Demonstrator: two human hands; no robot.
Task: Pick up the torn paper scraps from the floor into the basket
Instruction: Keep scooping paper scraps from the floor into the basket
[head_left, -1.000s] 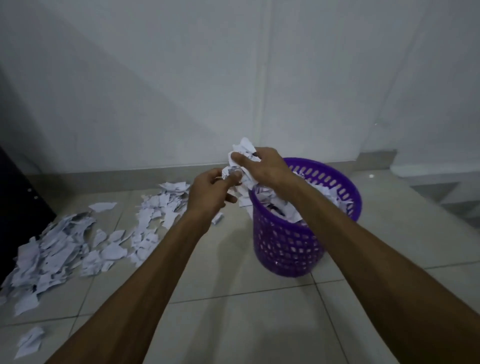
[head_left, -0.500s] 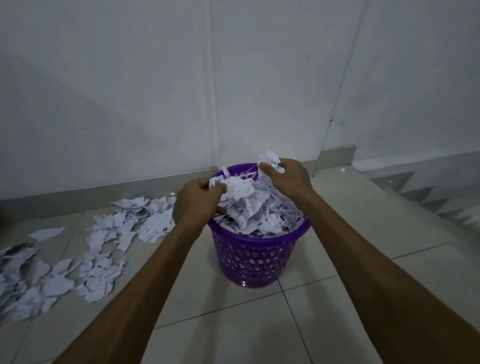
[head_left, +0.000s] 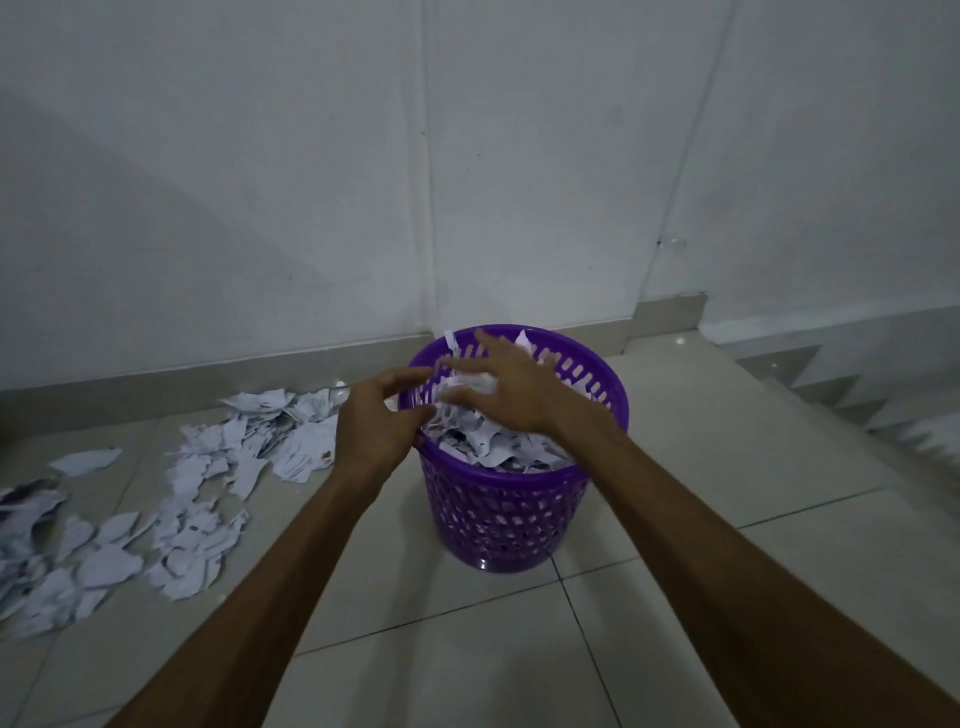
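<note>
As heaped — white scraps (head_left: 493, 441), torn-edged

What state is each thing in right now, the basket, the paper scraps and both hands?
Basket: upright, filled near the rim with scraps.
Floor scraps: scattered left of the basket.
Left hand: open, at the basket's rim.
Right hand: open, fingers spread over the basket.

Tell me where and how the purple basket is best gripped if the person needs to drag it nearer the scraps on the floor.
Probably the rim of the purple basket, gripped from above on its left side nearest the left hand. The basket stands upright and its rim is bare all round, while its tapering slotted wall gives less purchase. The paper in the basket is heaped rim-high, so fingers should hook the edge, not reach in.
</note>
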